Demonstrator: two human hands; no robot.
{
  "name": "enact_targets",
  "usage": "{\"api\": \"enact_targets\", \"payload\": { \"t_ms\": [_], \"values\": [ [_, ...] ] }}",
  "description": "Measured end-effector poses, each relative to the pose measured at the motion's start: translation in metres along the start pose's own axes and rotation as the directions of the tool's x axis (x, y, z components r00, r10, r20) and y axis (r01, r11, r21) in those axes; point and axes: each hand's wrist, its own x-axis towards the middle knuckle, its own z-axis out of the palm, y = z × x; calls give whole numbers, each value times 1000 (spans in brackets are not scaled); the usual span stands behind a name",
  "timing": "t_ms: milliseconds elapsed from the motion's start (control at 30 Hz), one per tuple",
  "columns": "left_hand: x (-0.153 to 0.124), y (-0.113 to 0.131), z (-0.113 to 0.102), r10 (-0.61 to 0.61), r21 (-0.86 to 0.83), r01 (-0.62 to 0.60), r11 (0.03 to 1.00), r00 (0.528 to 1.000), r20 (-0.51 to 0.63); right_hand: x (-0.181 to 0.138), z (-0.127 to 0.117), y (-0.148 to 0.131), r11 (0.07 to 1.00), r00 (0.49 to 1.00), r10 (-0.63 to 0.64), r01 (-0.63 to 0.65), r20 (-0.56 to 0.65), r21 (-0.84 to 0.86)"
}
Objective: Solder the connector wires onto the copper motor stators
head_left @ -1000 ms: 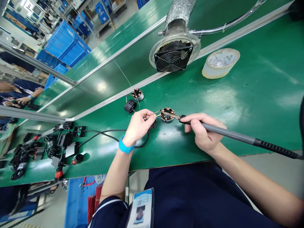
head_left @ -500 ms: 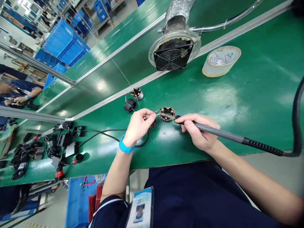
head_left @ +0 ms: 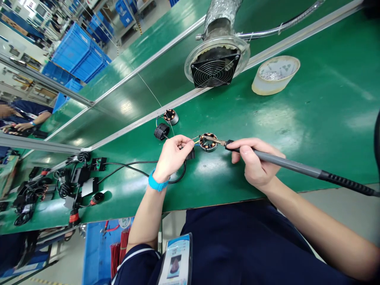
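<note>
My right hand [head_left: 259, 161] is closed around the grey handle of a soldering iron [head_left: 282, 160]. The iron's tip reaches over a ring-shaped motor stator [head_left: 208, 147] with copper windings, lying on the green bench. Left of it, my left hand [head_left: 173, 156] is closed in a pinch on a thin solder wire [head_left: 152, 94], which runs down from the bench rail behind my fingers. Yellow and blue leads join the stator to a black part [head_left: 190, 153] partly hidden under my left hand. Whether the tip touches a joint I cannot tell.
Another stator [head_left: 171, 116] and a black round cap [head_left: 162, 131] lie behind my left hand. A fume extractor [head_left: 216, 71] hangs at the back, beside a pale tub [head_left: 276, 75] with metal bits. Cabled parts [head_left: 80, 174] crowd the left; a co-worker [head_left: 26, 116] sits beyond.
My right hand has drawn back a little to the right with the soldering iron, showing more of its metal tip. My left hand has stayed nearly still.
</note>
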Motion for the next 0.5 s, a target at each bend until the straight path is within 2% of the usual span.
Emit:
{"api": "enact_targets", "payload": {
  "t_ms": [500],
  "values": [
    [0, 0, -1, 1, 0, -1, 1000, 1000, 9, 1, -1, -1, 1000, 1000, 1, -1, -2, 8]
  ]
}}
